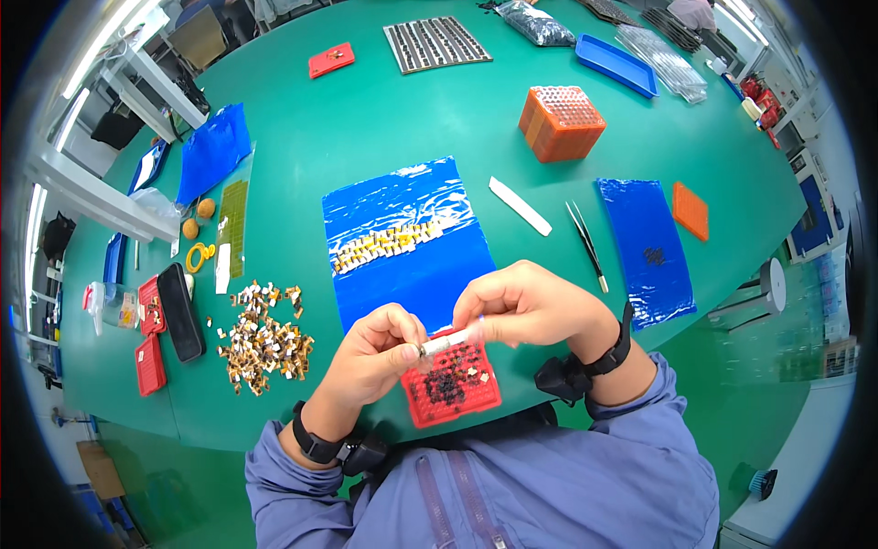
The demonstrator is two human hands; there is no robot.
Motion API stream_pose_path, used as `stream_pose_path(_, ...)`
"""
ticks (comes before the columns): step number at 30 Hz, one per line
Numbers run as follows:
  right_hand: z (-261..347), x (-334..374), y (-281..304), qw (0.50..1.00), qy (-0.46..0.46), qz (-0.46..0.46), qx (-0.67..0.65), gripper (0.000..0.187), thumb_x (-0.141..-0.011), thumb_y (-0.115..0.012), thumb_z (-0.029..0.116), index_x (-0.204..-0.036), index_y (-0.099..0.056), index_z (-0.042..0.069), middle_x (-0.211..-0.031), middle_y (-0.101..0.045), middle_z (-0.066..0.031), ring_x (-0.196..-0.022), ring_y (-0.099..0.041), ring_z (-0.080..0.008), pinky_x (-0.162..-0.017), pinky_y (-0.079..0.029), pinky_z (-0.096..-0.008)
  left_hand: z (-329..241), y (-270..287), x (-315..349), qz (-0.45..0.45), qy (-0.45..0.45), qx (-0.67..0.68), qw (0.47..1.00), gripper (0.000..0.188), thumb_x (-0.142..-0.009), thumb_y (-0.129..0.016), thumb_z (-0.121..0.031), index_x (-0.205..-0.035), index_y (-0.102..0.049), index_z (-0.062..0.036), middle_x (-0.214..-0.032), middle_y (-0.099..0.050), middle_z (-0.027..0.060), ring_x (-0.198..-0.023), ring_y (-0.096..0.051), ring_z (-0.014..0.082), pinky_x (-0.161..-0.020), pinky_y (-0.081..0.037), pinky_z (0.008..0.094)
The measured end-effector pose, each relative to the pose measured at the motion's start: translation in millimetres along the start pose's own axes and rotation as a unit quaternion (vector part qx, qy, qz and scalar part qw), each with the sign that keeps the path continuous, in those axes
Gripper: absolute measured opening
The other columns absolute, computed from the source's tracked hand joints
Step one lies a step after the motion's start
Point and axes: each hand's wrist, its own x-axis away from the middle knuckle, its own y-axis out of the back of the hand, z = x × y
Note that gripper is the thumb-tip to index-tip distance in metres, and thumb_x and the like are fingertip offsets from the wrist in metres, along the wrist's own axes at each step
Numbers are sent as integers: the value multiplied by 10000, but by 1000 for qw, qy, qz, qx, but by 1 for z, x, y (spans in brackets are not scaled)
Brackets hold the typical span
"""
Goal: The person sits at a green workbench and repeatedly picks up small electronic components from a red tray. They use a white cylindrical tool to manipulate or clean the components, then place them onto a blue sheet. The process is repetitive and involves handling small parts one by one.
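Both hands meet over a red tray (pixel 455 416) that holds many tiny black parts (pixel 446 388) and a few pale ones. Between them runs a short, narrow white strip (pixel 446 342). My left hand (pixel 377 355) pinches the strip's left end, where a tiny dark piece shows at the fingertips. Thumb and fingers of my right hand (pixel 526 306) are closed on the other end. Just beyond lies a blue film sheet (pixel 407 295) carrying rows of small yellow-and-white parts (pixel 384 245). Loose gold-and-white pieces (pixel 265 340) form a pile left of my left hand.
On the right are tweezers (pixel 587 247), a white flat stick (pixel 519 206), a blue sheet (pixel 645 247) with black bits and an orange block (pixel 690 211). Orange racks (pixel 562 125) stand farther back. A black phone (pixel 180 312) and yellow scissors (pixel 196 257) lie left.
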Motion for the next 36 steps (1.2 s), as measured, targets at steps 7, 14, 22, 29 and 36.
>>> stream_pose_path(7, -5, -1, 1, 999, 31, 4, 10, 116, -866, -630, 117, -914, -631, 12, -660, -595, -16, -528, -490, -48, -471, -365, -196, 0, -1, 1, -1, -2, -9, 1000, 114, -868, -615, -74, -862, -504, -45, -816, -560, 56, -757, -576, 128, -690, -470, 258)
stream_pose_path(14, -12, -3, 1, 995, 98, 3, 30, 106, -875, -603, 109, -884, -638, 10, -634, -586, -22, -529, -505, -64, -479, -379, -219, 0, -2, 1, 16, -2, -13, 1000, 117, -845, -636, -55, -853, -520, -37, -828, -561, 65, -773, -579, 136, -711, -478, 268)
stream_pose_path(22, -12, -2, 3, 996, 84, 4, 21, 108, -851, -632, 111, -867, -633, 5, -657, -595, -34, -545, -504, -81, -488, -373, -234, 1, -2, 1, 18, -7, -23, 1000, 110, -842, -635, -46, -850, -526, -35, -836, -565, 74, -783, -584, 144, -708, -474, 265)
stream_pose_path(29, -11, -1, 5, 993, 108, 19, 37, 129, -853, -637, 118, -860, -635, -11, -663, -597, -46, -572, -515, -89, -510, -383, -239, 1, -1, 1, 37, -20, -39, 998, 98, -835, -630, -21, -848, -533, -27, -838, -560, 77, -788, -574, 153, -704, -467, 269)
stream_pose_path(36, -14, -2, 7, 988, 134, 25, 71, 121, -834, -659, 110, -867, -643, -5, -690, -586, -58, -577, -517, -122, -515, -391, -248, 0, -4, 2, 38, -6, -82, 996, 96, -827, -639, -10, -848, -546, -21, -845, -562, 74, -784, -557, 138, -706, -460, 263)
